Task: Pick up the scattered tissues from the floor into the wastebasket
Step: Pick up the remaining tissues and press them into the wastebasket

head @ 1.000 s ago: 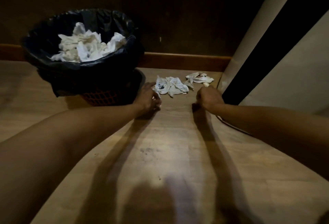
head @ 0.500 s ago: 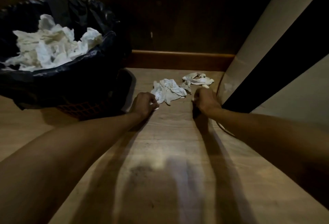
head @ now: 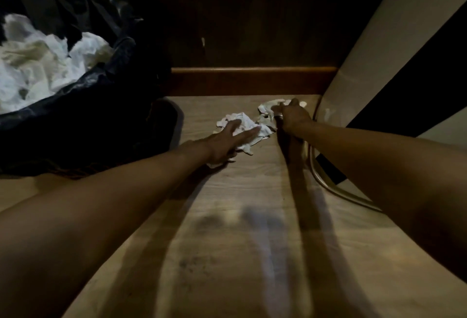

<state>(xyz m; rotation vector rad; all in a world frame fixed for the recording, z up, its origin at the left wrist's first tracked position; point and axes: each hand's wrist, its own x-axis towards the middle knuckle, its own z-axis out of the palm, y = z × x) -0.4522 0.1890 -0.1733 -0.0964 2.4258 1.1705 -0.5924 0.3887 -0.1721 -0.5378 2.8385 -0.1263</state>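
On the wooden floor (head: 227,216), a crumpled white tissue (head: 243,120) lies under the spread fingers of my left hand (head: 227,143), which rests flat on it without gripping. A corner of tissue (head: 214,165) pokes out under the heel of that hand. Just beyond, my right hand (head: 293,116) is curled over a second crumpled tissue (head: 265,110) near the wall corner. The wastebasket (head: 101,75), lined with a black bag, stands at the left, holding several white tissues (head: 38,65).
A brown baseboard (head: 252,77) runs below a dark wood wall at the back. A slanted white panel (head: 366,52) with a black stripe closes off the right. A pale cable (head: 318,176) curves along the floor under my right forearm.
Both hands have reached forward onto the tissues. My left hand opened and laid flat on the near one, and my right hand closed over the far one. The view moved closer to the corner.
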